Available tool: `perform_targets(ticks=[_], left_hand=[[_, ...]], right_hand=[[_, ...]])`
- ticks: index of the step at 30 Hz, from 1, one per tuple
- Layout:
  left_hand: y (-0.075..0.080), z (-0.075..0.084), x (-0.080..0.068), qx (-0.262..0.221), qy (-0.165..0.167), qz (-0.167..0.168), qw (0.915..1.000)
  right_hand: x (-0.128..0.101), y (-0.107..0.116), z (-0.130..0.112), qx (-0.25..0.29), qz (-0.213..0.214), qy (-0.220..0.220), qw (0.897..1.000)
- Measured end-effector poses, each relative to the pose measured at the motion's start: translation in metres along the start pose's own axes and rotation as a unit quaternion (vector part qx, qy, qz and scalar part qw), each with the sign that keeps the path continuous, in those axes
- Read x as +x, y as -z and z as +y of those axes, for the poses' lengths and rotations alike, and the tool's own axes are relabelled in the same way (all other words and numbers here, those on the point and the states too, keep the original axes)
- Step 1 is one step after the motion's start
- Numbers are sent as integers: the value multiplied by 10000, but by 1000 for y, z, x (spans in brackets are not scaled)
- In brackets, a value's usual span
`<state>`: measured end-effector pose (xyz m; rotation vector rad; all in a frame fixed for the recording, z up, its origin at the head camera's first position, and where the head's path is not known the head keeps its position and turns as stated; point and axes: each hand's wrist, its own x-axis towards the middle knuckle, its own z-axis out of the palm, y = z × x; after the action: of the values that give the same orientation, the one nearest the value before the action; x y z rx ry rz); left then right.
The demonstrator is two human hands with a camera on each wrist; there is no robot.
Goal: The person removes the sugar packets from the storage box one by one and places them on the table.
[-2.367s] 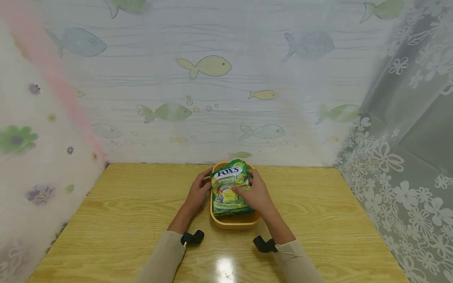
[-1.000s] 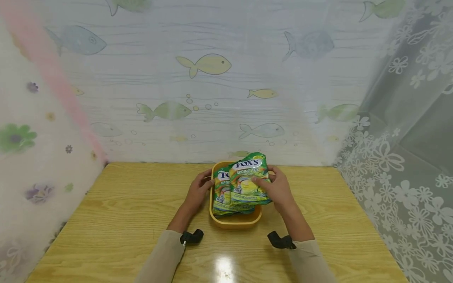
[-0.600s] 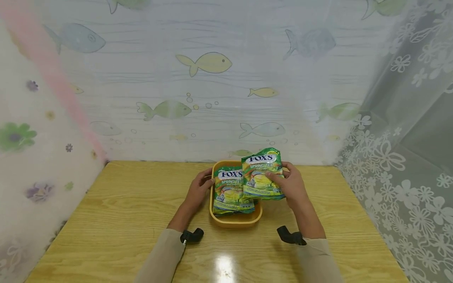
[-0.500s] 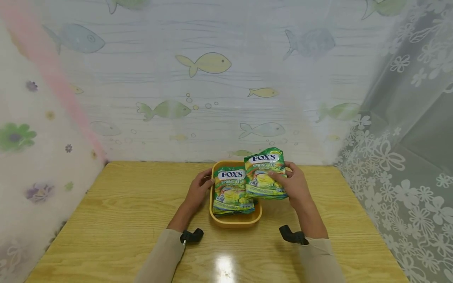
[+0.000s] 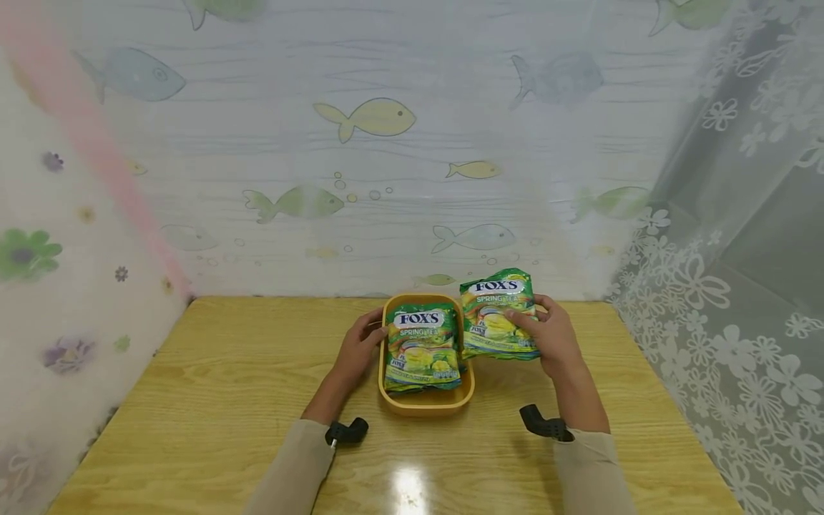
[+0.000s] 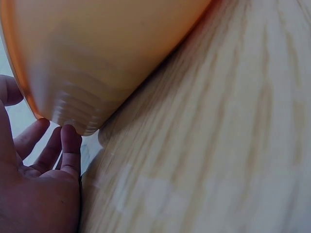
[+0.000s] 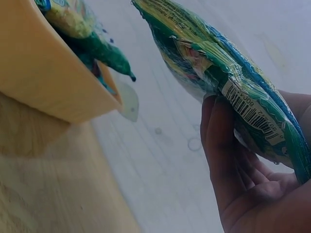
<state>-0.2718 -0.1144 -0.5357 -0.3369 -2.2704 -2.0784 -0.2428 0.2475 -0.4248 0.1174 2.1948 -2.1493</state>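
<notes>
My sleeves (image 5: 292, 468) enter from the near edge of the wooden table (image 5: 193, 400), each wrist carrying a black camera mount (image 5: 347, 432).

My left hand (image 5: 356, 348) rests against the left outer wall of the orange tray (image 5: 425, 404). In the left wrist view its fingers (image 6: 72, 145) lie loosely curved with the tips touching the tray wall; they close on nothing.

The tray sits on the table at centre, toward the far side. One green candy bag (image 5: 421, 347) lies flat inside it, label up, with what may be further bags under it.

My right hand (image 5: 555, 340) grips a second candy bag (image 5: 499, 315), thumb on the printed face and fingers (image 7: 218, 141) curled under the back. This bag is lifted off the table, just right of the tray, overlapping its right rim in the head view.

Beyond the table hangs a fish-patterned curtain (image 5: 386, 143); a lace curtain (image 5: 727, 286) hangs at right.
</notes>
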Motion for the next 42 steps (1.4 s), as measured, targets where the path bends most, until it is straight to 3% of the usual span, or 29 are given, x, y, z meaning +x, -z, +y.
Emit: perform_targets(ticks=[19,42], left_hand=[[2,0,0,-26,54,-38,10000],[1,-5,4,-23,52,3,10000]], right_hand=[[7,21,16,-3,-5,-142,9999],[24,28,53,50,70,-437,9990]])
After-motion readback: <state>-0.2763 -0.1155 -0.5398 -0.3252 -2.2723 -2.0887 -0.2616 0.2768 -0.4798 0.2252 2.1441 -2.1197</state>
